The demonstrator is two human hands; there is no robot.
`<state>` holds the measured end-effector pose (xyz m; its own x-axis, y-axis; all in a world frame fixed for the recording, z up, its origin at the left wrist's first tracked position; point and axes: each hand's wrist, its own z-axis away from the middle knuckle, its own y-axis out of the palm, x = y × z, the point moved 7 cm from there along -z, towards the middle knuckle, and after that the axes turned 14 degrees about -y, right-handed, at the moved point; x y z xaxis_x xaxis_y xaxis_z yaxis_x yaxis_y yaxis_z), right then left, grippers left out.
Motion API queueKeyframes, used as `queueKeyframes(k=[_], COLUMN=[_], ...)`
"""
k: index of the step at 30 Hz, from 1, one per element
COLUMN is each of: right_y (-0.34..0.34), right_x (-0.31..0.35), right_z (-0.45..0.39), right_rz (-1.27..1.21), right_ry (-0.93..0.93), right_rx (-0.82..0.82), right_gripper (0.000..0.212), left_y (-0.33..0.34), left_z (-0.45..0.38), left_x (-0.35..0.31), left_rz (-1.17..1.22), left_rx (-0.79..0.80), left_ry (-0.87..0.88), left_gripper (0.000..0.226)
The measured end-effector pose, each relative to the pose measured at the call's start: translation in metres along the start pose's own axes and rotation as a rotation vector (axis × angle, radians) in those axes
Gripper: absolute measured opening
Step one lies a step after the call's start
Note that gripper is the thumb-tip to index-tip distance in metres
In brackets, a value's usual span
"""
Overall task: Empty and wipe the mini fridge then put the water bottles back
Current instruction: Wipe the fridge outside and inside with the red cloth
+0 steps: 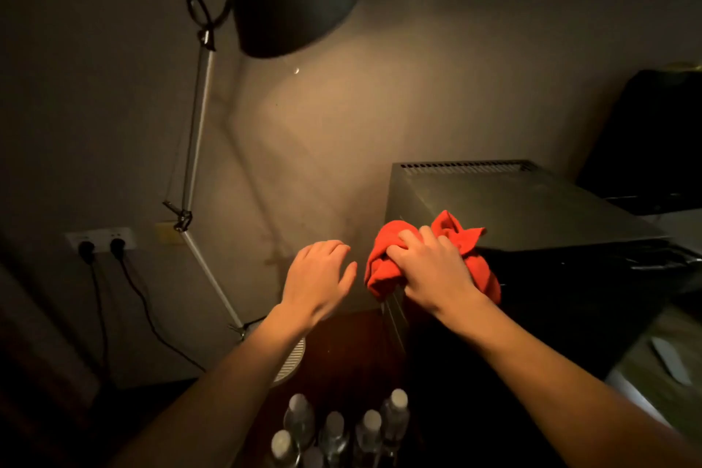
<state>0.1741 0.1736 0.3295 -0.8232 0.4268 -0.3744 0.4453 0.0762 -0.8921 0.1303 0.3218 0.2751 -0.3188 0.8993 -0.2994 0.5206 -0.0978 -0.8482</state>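
Red is the only strong colour in the dim room, and it belongs to the cloth. Going from the left: a wall socket (pixel 100 239) with two plugs, then the jointed arm of a lamp (pixel 197 133) with its dark shade overhead. The person's left hand (pixel 318 279) hovers in the air with fingers relaxed and loosely spread, holding nothing, just beside the cloth. At the bottom, the water bottles (pixel 338 429) stand upright in a cluster, caps up, their long axes vertical, already out of the fridge. Next, the right hand (pixel 431 266) grips the bunched red cloth (pixel 383 262) and presses it on the front left corner of the mini fridge (pixel 524 205).

The fridge is a squat box on a surface; its long top runs back towards the wall, vent slots along the rear edge, its dark front facing the person. Whether the door is open cannot be told.

The step in hand seems to be the wiping. To do it well, the person should probably flatten the cloth for more contact, work in overlapping strokes, and steady the fridge with the free left hand.
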Motion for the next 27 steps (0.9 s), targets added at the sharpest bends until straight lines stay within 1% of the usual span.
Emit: queueKeyframes(k=[5, 8, 11, 14, 24, 27], right_y=[0.009, 0.015, 0.014, 0.012, 0.054, 0.062], right_x=[0.032, 0.042, 0.045, 0.044, 0.039, 0.038], right_z=[0.02, 0.032, 0.039, 0.04, 0.04, 0.037], right_rz=[0.016, 0.02, 0.045, 0.09, 0.184, 0.217], right_ry=[0.088, 0.134, 0.147, 0.139, -0.012, -0.029], right_rx=[0.151, 0.217, 0.205, 0.192, 0.202, 0.198], right_gripper=[0.04, 0.039, 0.033, 0.025, 0.007, 0.011], left_y=[0.004, 0.011, 0.018, 0.025, 0.059, 0.069], left_z=[0.02, 0.03, 0.035, 0.036, 0.036, 0.03], left_x=[0.021, 0.025, 0.025, 0.027, 0.021, 0.021], left_rz=[0.096, 0.141, 0.178, 0.211, 0.211, 0.204], left_rx=[0.052, 0.081, 0.103, 0.133, 0.209, 0.22], left_ry=[0.071, 0.115, 0.148, 0.139, 0.111, 0.102], left_gripper=[0.047, 0.046, 0.043, 0.044, 0.047, 0.049])
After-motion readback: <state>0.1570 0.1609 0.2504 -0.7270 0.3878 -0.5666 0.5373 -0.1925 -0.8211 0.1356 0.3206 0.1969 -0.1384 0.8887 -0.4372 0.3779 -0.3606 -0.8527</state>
